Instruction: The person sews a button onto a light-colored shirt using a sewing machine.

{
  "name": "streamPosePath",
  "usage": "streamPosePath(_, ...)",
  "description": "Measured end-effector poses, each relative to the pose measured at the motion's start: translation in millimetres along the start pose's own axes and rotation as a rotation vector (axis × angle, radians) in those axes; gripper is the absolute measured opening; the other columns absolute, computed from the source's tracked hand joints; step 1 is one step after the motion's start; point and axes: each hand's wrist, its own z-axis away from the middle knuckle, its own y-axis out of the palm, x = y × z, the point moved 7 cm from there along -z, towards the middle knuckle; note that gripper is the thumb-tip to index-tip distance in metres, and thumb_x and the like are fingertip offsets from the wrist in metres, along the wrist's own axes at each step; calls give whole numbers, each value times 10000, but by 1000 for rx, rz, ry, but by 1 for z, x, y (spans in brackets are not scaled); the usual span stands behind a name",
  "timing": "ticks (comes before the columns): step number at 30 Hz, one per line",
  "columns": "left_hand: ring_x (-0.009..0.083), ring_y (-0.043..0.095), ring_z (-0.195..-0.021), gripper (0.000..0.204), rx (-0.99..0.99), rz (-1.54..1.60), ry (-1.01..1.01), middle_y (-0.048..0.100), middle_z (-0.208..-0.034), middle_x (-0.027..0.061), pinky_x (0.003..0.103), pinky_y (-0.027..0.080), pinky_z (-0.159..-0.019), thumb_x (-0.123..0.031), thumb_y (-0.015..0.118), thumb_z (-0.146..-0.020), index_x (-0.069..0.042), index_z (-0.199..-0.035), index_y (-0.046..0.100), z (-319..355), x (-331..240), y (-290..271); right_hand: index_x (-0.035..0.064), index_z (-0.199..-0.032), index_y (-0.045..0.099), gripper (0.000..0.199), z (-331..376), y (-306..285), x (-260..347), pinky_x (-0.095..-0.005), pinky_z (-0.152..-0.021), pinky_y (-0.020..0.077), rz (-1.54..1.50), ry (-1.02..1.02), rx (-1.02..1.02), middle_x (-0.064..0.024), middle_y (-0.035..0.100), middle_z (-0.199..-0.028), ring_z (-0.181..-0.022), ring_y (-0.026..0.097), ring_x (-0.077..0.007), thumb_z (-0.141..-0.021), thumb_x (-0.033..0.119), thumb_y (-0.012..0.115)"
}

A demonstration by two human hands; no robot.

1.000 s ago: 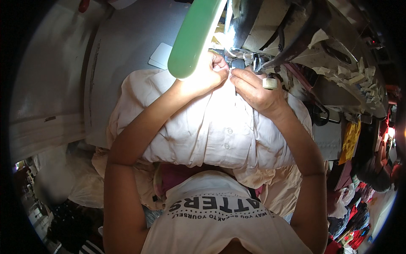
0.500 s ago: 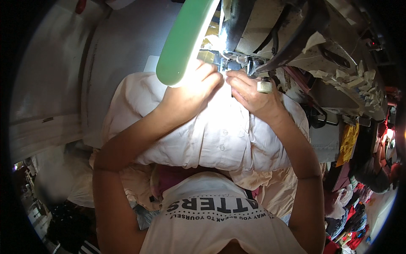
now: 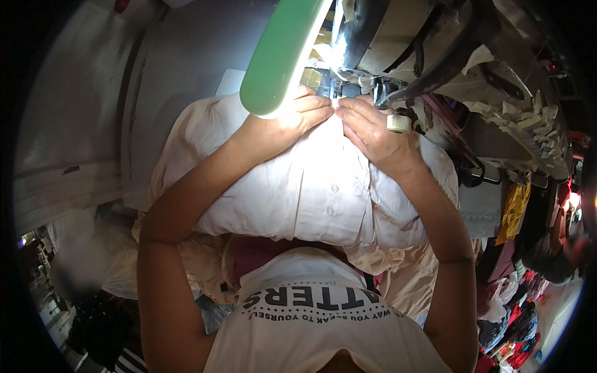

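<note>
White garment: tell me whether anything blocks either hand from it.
Nothing visible does: the left hand and right hand both touch the garment at its far edge, though glare hides the exact grip. The lamp hides part of the left hand but hangs above it, not between hand and garment.

Under the left hand [image 3: 287, 123] and right hand [image 3: 374, 132], white cloth [image 3: 261, 196] looks soft and wrinkly. The green lamp [image 3: 275, 65] by the left hand looks like smooth, shiny plastic. The knob [image 3: 398, 124] by the right hand is bumpy. Left of both hands, the grey table [image 3: 180, 62] looks dull.
</note>
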Motion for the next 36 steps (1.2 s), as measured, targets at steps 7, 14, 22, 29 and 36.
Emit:
streamPosePath(7, 219, 591, -817, 235, -23, 34, -7, 628, -863, 74, 297, 491, -738, -45, 641, -656, -18, -889, 650, -3, 2, -1, -24, -960, 607, 259, -2, 1, -2, -311, -738, 504, -31, 61, 43, -124, 589, -977, -881, 594, -251, -706, 7, 647)
streamPosePath(14, 225, 596, -832, 221, -21, 38, -1, 631, -879, 74, 296, 491, -745, -61, 642, -668, -23, -886, 649, -4, 7, 0, -21, -948, 605, 217, -3, 2, -4, -319, -740, 491, -16, 76, 37, -126, 587, -966, -869, 588, -266, -733, 4, 623)
streamPosePath(22, 228, 598, -868, 225, -4, 70, -34, 637, -922, 67, 303, 491, -774, -70, 635, -679, -34, -901, 644, -4, 15, 5, -23, -949, 604, 186, -4, 6, -13, -324, -750, 484, -40, 150, 107, -135, 592, -962, -869, 592, -272, -766, 8, 602)
streamPosePath(29, 226, 597, -883, 226, 36, 101, -87, 638, -928, 68, 304, 487, -788, -70, 628, -682, -36, -904, 643, -4, 17, 7, -2, -974, 615, 191, 0, 8, -22, -322, -766, 482, -99, 209, 55, -135, 602, -996, -889, 599, -265, -785, 14, 589)
streamPosePath(36, 218, 589, -881, 212, 57, 20, -54, 628, -930, 61, 303, 482, -784, -83, 622, -704, -43, -912, 635, -6, 12, 4, 6, -980, 615, 177, 0, 9, -24, -317, -766, 479, -150, 233, 52, -132, 605, -1016, -888, 604, -272, -815, 49, 568)
